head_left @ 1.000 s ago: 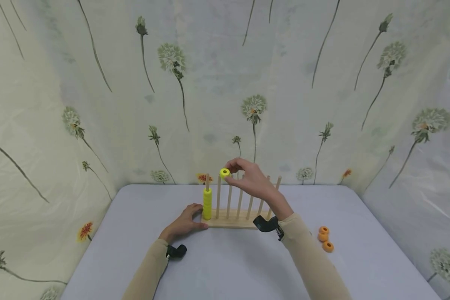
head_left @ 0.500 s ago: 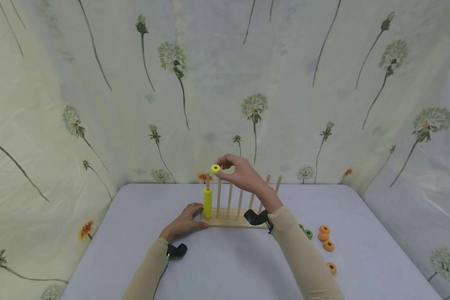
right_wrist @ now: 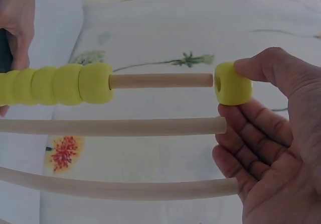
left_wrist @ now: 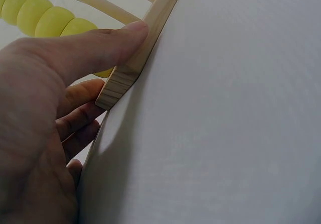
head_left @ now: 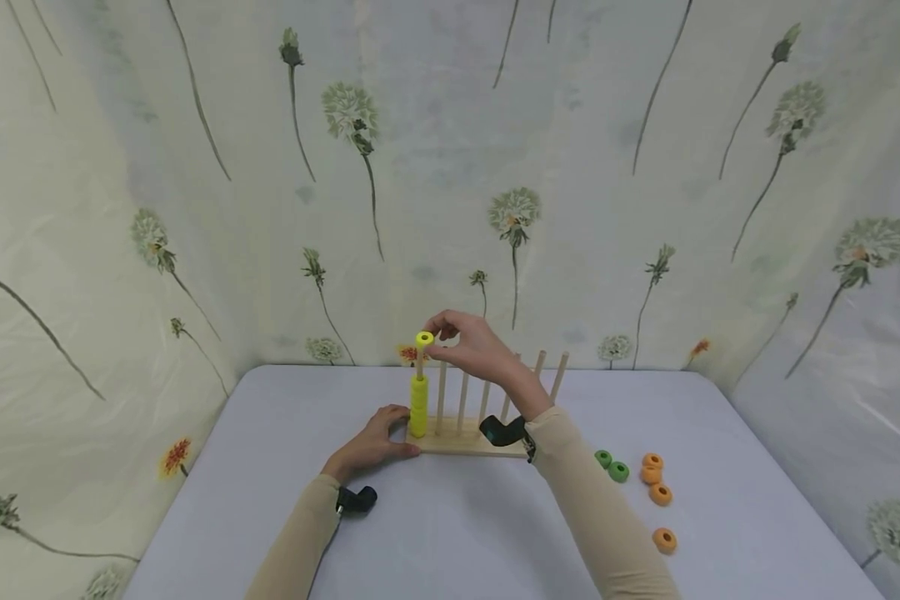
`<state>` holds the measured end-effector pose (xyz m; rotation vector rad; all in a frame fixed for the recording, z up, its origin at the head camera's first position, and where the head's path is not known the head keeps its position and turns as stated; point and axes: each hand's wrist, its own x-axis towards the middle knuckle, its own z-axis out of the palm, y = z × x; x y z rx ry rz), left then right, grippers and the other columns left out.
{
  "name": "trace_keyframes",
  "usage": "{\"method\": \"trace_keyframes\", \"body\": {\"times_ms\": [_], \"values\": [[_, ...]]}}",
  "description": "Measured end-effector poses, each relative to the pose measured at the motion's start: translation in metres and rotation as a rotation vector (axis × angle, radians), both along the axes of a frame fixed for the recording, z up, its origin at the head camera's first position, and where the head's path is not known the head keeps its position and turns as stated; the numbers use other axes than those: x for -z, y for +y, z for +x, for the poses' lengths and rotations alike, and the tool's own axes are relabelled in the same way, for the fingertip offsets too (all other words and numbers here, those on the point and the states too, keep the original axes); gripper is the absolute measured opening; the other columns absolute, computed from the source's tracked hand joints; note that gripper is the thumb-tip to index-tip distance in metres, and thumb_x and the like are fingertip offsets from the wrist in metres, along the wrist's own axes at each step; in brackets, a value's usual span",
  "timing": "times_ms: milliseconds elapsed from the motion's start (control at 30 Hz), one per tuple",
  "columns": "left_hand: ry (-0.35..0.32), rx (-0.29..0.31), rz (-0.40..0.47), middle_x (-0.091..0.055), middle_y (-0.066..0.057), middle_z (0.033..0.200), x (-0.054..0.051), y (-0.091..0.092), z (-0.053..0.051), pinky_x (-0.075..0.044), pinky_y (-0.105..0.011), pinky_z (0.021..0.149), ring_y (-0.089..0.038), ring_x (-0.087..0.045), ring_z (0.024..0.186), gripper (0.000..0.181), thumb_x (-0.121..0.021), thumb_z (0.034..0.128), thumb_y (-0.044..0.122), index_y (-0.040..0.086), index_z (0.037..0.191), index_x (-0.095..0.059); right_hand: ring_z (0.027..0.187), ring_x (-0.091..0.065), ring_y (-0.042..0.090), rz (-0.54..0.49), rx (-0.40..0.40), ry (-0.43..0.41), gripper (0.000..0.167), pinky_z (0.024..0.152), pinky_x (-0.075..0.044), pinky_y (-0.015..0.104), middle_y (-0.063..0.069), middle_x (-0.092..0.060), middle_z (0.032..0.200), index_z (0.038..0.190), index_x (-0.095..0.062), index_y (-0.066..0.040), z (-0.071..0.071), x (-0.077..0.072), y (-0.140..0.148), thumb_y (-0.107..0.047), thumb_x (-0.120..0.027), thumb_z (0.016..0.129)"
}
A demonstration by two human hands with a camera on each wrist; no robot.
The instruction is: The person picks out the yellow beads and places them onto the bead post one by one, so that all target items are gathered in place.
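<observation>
My right hand (head_left: 474, 348) pinches a yellow bead (right_wrist: 233, 83) between thumb and fingers. In the right wrist view the bead's hole faces the tip of the leftmost peg (right_wrist: 160, 80), just off its end. Lower on that peg sits a stack of several yellow beads (head_left: 418, 407). The peg rises from a wooden stand (head_left: 465, 444) with a row of upright pegs. At the stand's left end my left hand (head_left: 375, 442) holds the base, thumb along the front edge (left_wrist: 131, 33) and fingers behind the end. Part of the stand's right side is hidden by my right arm.
Two green beads (head_left: 618, 472) lie on the white table (head_left: 435, 525), right of my right forearm. Further right are several orange beads (head_left: 661, 495), one of them nearer the front. A curtain with a dandelion print (head_left: 420, 208) hangs behind the table.
My right hand has moved left with the yellow bead, from above the second peg to the tip of the leftmost one. My left hand stays on the stand.
</observation>
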<state>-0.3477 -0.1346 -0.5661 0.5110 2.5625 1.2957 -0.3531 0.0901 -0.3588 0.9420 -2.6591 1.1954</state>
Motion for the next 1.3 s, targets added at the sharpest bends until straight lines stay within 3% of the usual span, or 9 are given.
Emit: {"method": "trace_keyframes", "body": {"times_ms": [167, 433, 933, 1300], "values": [[0.013, 0.018, 0.002, -0.039, -0.006, 0.147, 0.0004, 0.0002, -0.0011, -0.021, -0.059, 0.115, -0.031, -0.027, 0.142, 0.07, -0.079, 0.0773, 0.043, 0.02, 0.136, -0.05, 0.098, -0.058, 0.019, 0.004, 0.0, -0.011, 0.024, 0.092, -0.05, 0.044, -0.001, -0.065, 0.107, 0.109, -0.064, -0.016, -0.0012, 0.002, -0.0014, -0.026, -0.07, 0.088], [0.001, 0.008, 0.012, -0.038, -0.005, 0.148, -0.0014, -0.0001, -0.0015, -0.02, -0.058, 0.116, -0.03, -0.026, 0.143, 0.07, -0.079, 0.0778, 0.043, 0.02, 0.137, -0.05, 0.099, -0.059, 0.016, 0.044, 0.0, -0.009, 0.024, 0.09, -0.05, 0.035, -0.003, -0.065, 0.106, 0.109, -0.064, -0.017, -0.0045, 0.0007, -0.0039, -0.028, -0.07, 0.088], [0.021, 0.022, -0.002, -0.038, -0.006, 0.148, 0.0005, -0.0009, -0.0024, -0.02, -0.058, 0.116, -0.03, -0.025, 0.143, 0.069, -0.078, 0.0782, 0.044, 0.02, 0.136, -0.05, 0.098, -0.059, 0.018, 0.055, -0.026, -0.034, 0.026, 0.089, -0.05, 0.034, -0.001, -0.065, 0.106, 0.11, -0.063, -0.013, -0.0047, 0.005, -0.0058, -0.026, -0.07, 0.088], [-0.011, 0.018, 0.024, -0.037, -0.008, 0.149, 0.0004, -0.0011, -0.0021, -0.019, -0.059, 0.116, -0.032, -0.024, 0.144, 0.071, -0.079, 0.077, 0.043, 0.02, 0.138, -0.049, 0.095, -0.058, 0.013, 0.078, -0.022, -0.037, 0.025, 0.085, -0.051, 0.032, -0.002, -0.065, 0.106, 0.108, -0.064, -0.015, -0.0066, 0.0086, -0.0051, -0.026, -0.071, 0.087]]}}
